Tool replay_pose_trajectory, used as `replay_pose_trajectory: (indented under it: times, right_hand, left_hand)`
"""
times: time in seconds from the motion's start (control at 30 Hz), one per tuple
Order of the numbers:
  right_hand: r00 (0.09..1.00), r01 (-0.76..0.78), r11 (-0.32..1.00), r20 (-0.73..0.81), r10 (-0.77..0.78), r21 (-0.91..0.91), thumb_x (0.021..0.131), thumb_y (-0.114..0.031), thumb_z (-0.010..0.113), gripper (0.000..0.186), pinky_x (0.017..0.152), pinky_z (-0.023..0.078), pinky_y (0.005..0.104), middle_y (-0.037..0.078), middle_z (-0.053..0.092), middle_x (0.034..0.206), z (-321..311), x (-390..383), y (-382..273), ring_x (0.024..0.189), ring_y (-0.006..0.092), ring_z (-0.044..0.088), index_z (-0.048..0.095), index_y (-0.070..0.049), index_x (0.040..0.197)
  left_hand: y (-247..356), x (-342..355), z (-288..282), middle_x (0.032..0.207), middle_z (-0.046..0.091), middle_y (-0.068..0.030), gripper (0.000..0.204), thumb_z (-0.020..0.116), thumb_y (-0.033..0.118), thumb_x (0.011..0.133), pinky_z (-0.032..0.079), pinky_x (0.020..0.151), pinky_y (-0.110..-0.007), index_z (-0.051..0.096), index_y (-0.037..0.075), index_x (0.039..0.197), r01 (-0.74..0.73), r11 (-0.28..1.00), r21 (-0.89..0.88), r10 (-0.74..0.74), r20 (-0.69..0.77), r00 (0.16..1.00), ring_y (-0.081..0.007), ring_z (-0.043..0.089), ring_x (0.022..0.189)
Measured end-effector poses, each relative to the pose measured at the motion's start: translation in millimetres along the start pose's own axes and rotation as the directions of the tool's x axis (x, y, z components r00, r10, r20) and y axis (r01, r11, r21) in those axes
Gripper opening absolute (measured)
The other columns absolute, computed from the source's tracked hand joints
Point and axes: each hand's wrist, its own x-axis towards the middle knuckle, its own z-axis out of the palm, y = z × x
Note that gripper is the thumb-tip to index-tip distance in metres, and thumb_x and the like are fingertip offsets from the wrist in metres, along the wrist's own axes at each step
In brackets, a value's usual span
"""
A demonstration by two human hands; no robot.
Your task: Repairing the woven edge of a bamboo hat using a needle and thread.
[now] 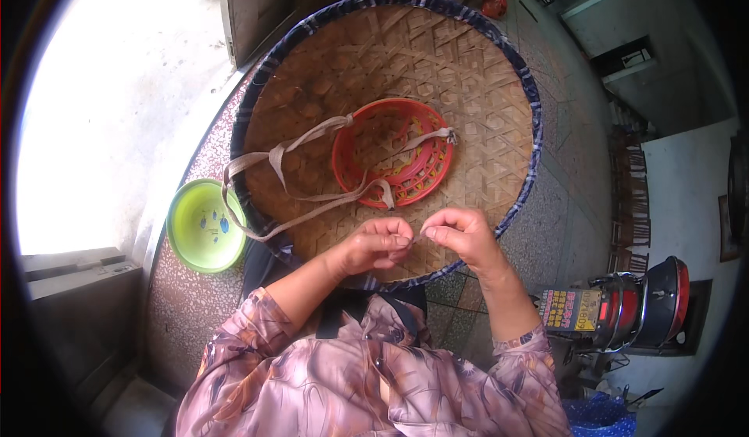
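My left hand (380, 246) and my right hand (462, 235) meet above the near edge of a wide, round woven bamboo tray (484, 117), its rim wrapped in dark blue cloth. Thumb and fingers are pinched together on both hands. Something tiny and thin seems to lie between the fingertips, too small to name. Beyond my hands, a red plastic basket (437, 173) with yellow patterned slots rests in the tray. A long beige cloth strap (276, 156) is knotted to the basket and loops over the tray's left rim.
A green plastic basin (178, 230) stands on the speckled floor to the left, beside a bright doorway. At the right is a parked motorcycle (624, 304), with blue dotted cloth (601, 415) below it. Wooden chairs (630, 195) line the right wall. A red bag (494, 1) lies beyond the tray.
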Motion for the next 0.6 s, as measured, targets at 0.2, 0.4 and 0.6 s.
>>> replay_pose_trajectory:
  times: [0.2,0.4,0.6]
  right_hand:
    - [0.991,-0.129,0.937,0.061,0.116,0.325,0.082,-0.012,0.06,0.013,0.06,0.037,0.0191,-0.001,0.057,0.071,-0.9,1.7,2.6,0.063,0.0057,0.048,0.063,0.0,0.086]
    - [0.99,-0.14,0.931,0.043,0.133,0.337,0.083,-0.012,0.06,0.013,0.062,0.039,0.0197,-0.001,0.057,0.073,-3.5,2.5,0.9,0.065,0.0064,0.05,0.062,-0.001,0.088]
    - [1.0,0.025,0.993,0.011,-0.026,0.116,0.083,-0.009,0.06,0.008,0.061,0.04,0.0204,-0.001,0.058,0.075,8.5,-0.1,-0.9,0.067,0.0048,0.05,0.062,-0.002,0.087]
  left_hand:
    - [2.2,-1.7,2.7,0.076,0.06,-0.0077,0.012,0.057,0.009,0.088,0.037,0.045,-0.021,0.061,0.001,0.097,0.022,0.971,0.237,-0.008,-0.059,0.998,-0.0104,0.048,0.05]
    - [6.1,-5.1,12.6,0.078,0.062,-0.0098,0.016,0.058,0.01,0.087,0.04,0.048,-0.022,0.061,0.0,0.099,0.057,0.952,0.301,-0.024,-0.111,0.994,-0.0111,0.051,0.051]
    - [3.1,-4.7,3.4,0.074,0.06,-0.0087,0.02,0.058,0.012,0.088,0.039,0.047,-0.022,0.06,-0.002,0.102,0.035,0.987,0.155,-0.054,0.122,0.991,-0.0108,0.05,0.05]
